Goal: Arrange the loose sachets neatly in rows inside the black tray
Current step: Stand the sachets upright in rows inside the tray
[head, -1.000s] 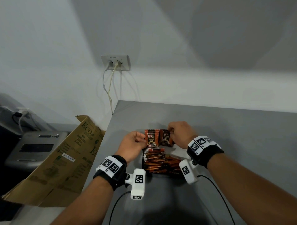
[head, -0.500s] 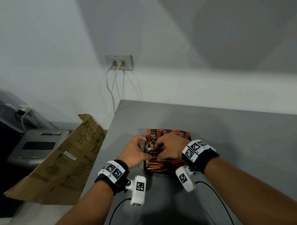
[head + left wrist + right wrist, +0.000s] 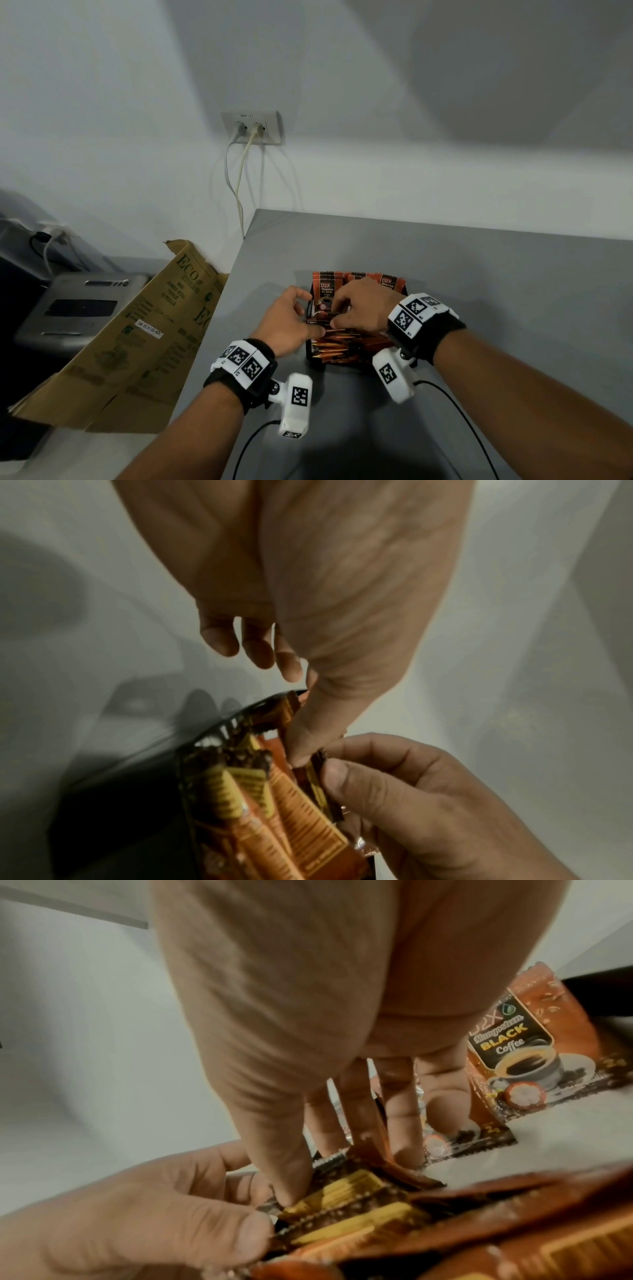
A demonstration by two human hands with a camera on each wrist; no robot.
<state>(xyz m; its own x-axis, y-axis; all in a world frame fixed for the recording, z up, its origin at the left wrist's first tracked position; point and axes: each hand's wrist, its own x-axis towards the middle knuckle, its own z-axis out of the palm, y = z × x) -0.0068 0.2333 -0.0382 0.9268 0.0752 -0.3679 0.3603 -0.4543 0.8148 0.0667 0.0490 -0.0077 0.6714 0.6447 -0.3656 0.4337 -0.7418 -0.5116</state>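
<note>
A black tray stands on the grey table, close to its left edge. Orange-brown sachets lie piled in its near part, and upright coffee sachets stand in a row along its far wall. My right hand reaches down into the tray's left side and pinches a dark sachet between thumb and fingers. My left hand is at the tray's left wall. Its thumb and forefinger pinch the sachet ends there, while its other fingers hang loose. The upright sachets stand just behind my right fingers.
A flattened cardboard box leans against the table's left edge, with a grey machine beyond it. A wall socket with two cables sits above the table's far left corner. Bare table lies to the right of the tray and behind it.
My right hand has come from the upright sachets at the back to the tray's left front. My left hand has closed in on the same spot.
</note>
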